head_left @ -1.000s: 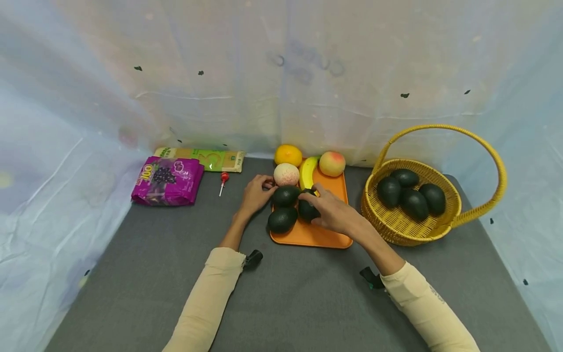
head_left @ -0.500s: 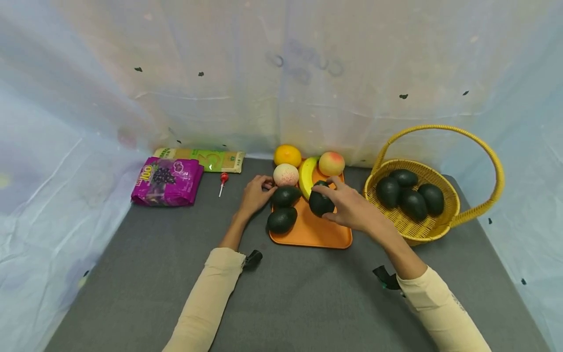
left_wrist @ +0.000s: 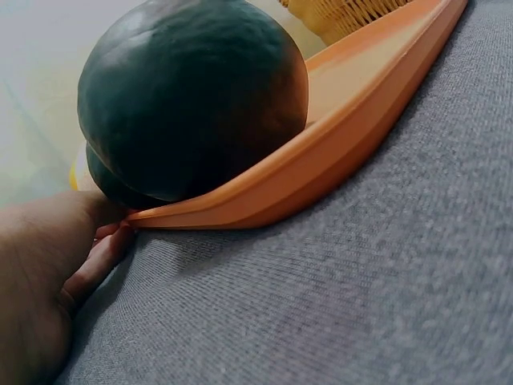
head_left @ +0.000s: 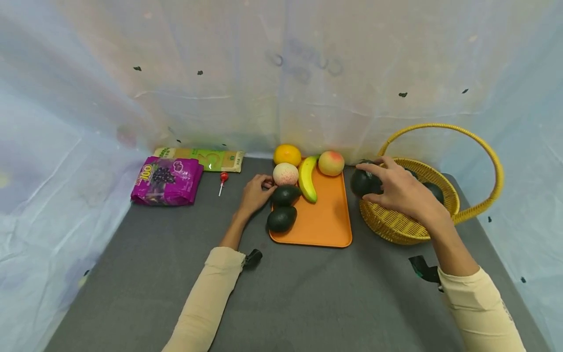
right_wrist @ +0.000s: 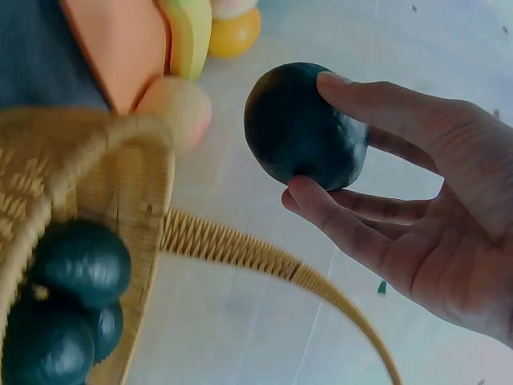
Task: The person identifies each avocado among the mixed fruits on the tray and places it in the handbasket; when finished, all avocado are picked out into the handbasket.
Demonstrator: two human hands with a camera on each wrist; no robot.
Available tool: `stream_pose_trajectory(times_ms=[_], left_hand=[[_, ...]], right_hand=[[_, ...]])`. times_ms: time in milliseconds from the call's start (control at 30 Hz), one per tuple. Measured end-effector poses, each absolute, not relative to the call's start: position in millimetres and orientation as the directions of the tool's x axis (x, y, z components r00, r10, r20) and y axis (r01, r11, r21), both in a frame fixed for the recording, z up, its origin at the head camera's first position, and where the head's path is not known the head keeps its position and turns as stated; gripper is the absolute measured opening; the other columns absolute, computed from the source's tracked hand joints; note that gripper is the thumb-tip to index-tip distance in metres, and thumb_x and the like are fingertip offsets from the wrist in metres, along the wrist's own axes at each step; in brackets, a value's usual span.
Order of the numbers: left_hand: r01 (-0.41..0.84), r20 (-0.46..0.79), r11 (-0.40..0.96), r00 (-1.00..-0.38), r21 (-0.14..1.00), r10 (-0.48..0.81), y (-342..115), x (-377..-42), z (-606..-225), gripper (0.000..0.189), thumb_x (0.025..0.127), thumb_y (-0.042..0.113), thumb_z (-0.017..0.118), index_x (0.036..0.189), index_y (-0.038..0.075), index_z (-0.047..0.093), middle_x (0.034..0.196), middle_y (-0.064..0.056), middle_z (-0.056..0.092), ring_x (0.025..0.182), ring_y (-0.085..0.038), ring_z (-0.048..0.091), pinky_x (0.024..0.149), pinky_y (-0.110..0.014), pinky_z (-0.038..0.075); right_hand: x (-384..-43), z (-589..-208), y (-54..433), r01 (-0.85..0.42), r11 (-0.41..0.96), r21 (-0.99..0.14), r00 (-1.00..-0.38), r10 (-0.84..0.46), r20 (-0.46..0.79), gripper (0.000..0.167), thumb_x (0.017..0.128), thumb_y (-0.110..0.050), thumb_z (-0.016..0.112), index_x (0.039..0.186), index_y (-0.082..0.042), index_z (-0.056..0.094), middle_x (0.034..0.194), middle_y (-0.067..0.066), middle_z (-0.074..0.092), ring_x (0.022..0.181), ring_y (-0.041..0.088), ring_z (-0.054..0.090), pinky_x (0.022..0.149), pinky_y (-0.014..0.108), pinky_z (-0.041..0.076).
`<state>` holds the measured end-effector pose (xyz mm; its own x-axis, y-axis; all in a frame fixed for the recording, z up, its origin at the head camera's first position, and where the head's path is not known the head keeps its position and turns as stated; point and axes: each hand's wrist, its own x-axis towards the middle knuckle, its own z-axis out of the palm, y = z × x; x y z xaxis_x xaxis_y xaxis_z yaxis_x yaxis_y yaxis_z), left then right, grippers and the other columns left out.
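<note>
My right hand grips a dark green avocado between thumb and fingers, held above the left rim of the yellow wicker basket. In the right wrist view the avocado is off every surface, and several more avocados lie inside the basket. At the left side of the orange tray, my left hand pinches the rim, as the left wrist view shows. Two avocados sit on the tray beside that hand, one in front of the other.
On the tray's back part are a banana, a peach, a speckled pale round fruit and an orange-yellow fruit. A purple packet, a flat green-yellow packet and a red lollipop lie left. The basket's handle arches high.
My right hand has lifted an avocado from the tray and carried it right to the basket's edge. The left hand has stayed at the tray's rim.
</note>
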<state>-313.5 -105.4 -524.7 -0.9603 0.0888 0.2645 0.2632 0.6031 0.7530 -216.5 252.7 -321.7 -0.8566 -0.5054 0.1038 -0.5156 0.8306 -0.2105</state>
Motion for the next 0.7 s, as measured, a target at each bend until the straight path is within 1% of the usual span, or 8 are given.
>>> stream_pose_trajectory(times_ms=[133, 167, 233, 333, 367, 533, 700], left_hand=[[0.259, 0.262, 0.605, -0.961, 0.753, 0.086, -105, -314, -525, 0.032, 0.096, 0.021, 0.075, 0.122, 0.001, 0.072, 0.115, -0.02, 0.069, 0.104, -0.032, 0.072, 0.104, -0.051, 0.051], [0.256, 0.259, 0.608, -0.962, 0.751, 0.086, -105, -314, -525, 0.033, 0.096, 0.021, 0.075, 0.122, 0.001, 0.072, 0.116, -0.019, 0.069, 0.104, -0.032, 0.072, 0.104, -0.051, 0.051], [0.249, 0.249, 0.617, -0.964, 0.747, 0.087, -105, -314, -525, 0.033, 0.097, 0.022, 0.075, 0.122, 0.002, 0.072, 0.116, -0.018, 0.069, 0.105, -0.031, 0.072, 0.105, -0.051, 0.051], [0.248, 0.245, 0.617, -0.965, 0.747, 0.091, -105, -314, -525, 0.033, 0.097, 0.022, 0.075, 0.123, 0.002, 0.072, 0.116, -0.018, 0.069, 0.105, -0.031, 0.072, 0.105, -0.051, 0.051], [0.248, 0.246, 0.618, -0.965, 0.746, 0.09, -105, -314, -526, 0.033, 0.096, 0.022, 0.075, 0.122, 0.002, 0.072, 0.116, -0.018, 0.069, 0.105, -0.031, 0.072, 0.105, -0.051, 0.051], [0.251, 0.251, 0.615, -0.964, 0.748, 0.088, -104, -314, -525, 0.033, 0.097, 0.022, 0.075, 0.123, 0.002, 0.072, 0.116, -0.018, 0.069, 0.104, -0.031, 0.072, 0.104, -0.051, 0.052], [0.258, 0.256, 0.607, -0.962, 0.751, 0.093, -104, -312, -525, 0.033, 0.097, 0.022, 0.075, 0.122, 0.002, 0.072, 0.116, -0.019, 0.069, 0.104, -0.031, 0.072, 0.103, -0.051, 0.052]], right_hand=[[-221, -319, 267, -0.492, 0.846, -0.204, -0.87, -0.481, 0.107, 0.071, 0.087, -0.018, 0.086, 0.151, -0.011, 0.055, 0.129, 0.027, 0.052, 0.089, 0.033, 0.06, 0.078, 0.05, 0.054], [-222, -320, 269, -0.483, 0.851, -0.206, -0.875, -0.472, 0.103, 0.071, 0.087, -0.018, 0.085, 0.151, -0.01, 0.054, 0.129, 0.027, 0.052, 0.089, 0.034, 0.06, 0.078, 0.05, 0.054], [-223, -322, 274, -0.453, 0.866, -0.212, -0.891, -0.446, 0.084, 0.072, 0.088, -0.019, 0.084, 0.151, -0.009, 0.054, 0.134, 0.03, 0.051, 0.096, 0.037, 0.061, 0.081, 0.054, 0.055], [-226, -325, 281, -0.415, 0.884, -0.215, -0.908, -0.417, 0.037, 0.071, 0.088, -0.021, 0.084, 0.151, -0.005, 0.053, 0.134, 0.033, 0.051, 0.104, 0.044, 0.061, 0.085, 0.059, 0.054], [-228, -326, 283, -0.409, 0.888, -0.212, -0.91, -0.414, 0.019, 0.071, 0.088, -0.022, 0.084, 0.15, -0.004, 0.054, 0.133, 0.034, 0.051, 0.105, 0.045, 0.062, 0.085, 0.06, 0.054], [-242, -334, 290, -0.399, 0.895, -0.197, -0.906, -0.418, -0.067, 0.072, 0.087, -0.023, 0.085, 0.148, -0.001, 0.055, 0.132, 0.038, 0.052, 0.109, 0.05, 0.06, 0.087, 0.062, 0.054], [-255, -345, 293, -0.409, 0.895, -0.179, -0.888, -0.435, -0.148, 0.069, 0.086, -0.023, 0.085, 0.145, 0.001, 0.058, 0.134, 0.036, 0.056, 0.116, 0.051, 0.058, 0.09, 0.062, 0.052]])
